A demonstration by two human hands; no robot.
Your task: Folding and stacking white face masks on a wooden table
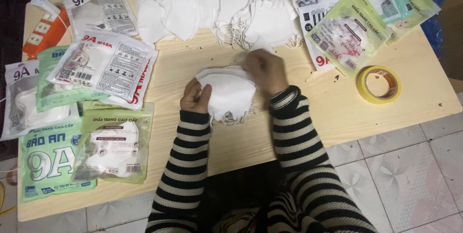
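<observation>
Over the middle of a low wooden table (333, 112) both hands hold a small stack of folded white face masks (226, 93), their ear loops dangling below. My left hand (194, 98) grips the stack's left edge. My right hand (264, 70) rests on its upper right side, fingers curled and blurred by motion. Both arms wear black-and-white striped sleeves.
A heap of loose white masks (217, 6) lies along the far edge. Filled mask packets (103, 64) cover the left side, empty printed packets (349, 25) the far right. A yellow tape roll (378, 84) sits right. An orange box (41, 33) lies far left. Tiled floor surrounds the table.
</observation>
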